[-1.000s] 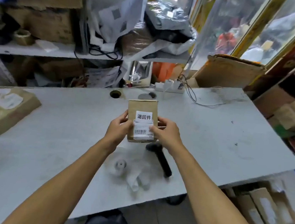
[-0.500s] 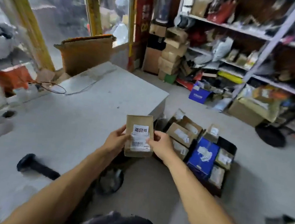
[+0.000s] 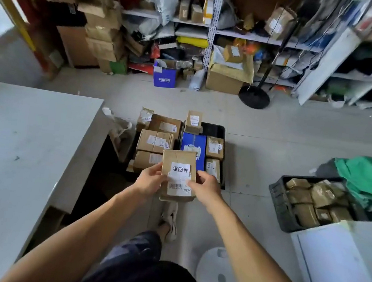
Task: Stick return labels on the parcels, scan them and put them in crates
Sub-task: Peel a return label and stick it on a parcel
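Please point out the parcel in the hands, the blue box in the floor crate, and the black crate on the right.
parcel [image 3: 179, 161]: head view, bare cardboard above label.
blue box [image 3: 193, 143]: head view, top face.
black crate [image 3: 278, 194]: head view, left wall.

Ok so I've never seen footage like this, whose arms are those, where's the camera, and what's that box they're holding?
No machine here: a person wears a wide-angle camera on the head, so you look down along their own bare arms. The left hand and right hand grip a small cardboard parcel by its sides. It carries a white return label above a barcode label. Below on the floor sits a black crate of labelled parcels, with another crate of brown parcels to the right. A white table stands on the left.
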`<state>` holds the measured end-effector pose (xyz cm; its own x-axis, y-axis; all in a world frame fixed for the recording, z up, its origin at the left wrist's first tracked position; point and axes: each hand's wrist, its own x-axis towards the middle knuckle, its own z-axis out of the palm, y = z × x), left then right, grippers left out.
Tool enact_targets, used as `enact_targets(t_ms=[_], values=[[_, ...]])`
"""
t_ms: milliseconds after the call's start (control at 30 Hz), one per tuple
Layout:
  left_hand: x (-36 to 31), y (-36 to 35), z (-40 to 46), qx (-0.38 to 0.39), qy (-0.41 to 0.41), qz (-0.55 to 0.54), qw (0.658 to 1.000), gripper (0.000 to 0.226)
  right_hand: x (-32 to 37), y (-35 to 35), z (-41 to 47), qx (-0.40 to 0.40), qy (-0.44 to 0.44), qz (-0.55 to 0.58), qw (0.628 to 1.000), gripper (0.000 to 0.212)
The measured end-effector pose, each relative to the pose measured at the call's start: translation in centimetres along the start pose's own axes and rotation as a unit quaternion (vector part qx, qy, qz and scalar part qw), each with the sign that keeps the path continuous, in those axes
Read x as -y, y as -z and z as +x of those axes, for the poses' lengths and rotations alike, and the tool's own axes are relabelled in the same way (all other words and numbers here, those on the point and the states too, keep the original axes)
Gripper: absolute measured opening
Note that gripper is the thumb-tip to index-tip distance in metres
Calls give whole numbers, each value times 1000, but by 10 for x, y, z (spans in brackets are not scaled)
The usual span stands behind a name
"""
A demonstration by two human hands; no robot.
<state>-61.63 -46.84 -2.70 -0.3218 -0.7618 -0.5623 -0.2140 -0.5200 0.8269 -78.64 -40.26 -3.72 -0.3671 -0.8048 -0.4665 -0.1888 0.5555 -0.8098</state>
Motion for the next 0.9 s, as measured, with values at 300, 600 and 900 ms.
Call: enact_targets(t_ms=[300,600,900], values=[[-59,-63,184,40,32,4,999,53,23,83,176,-15,-65,10,998,48],[-146,-132,333,73,30,51,996,43,56,176,320,-19,-152,34,988,63],[-170,-191,459,-25,123,97,987,73,51,224,477,-34,-215,90,972,61]])
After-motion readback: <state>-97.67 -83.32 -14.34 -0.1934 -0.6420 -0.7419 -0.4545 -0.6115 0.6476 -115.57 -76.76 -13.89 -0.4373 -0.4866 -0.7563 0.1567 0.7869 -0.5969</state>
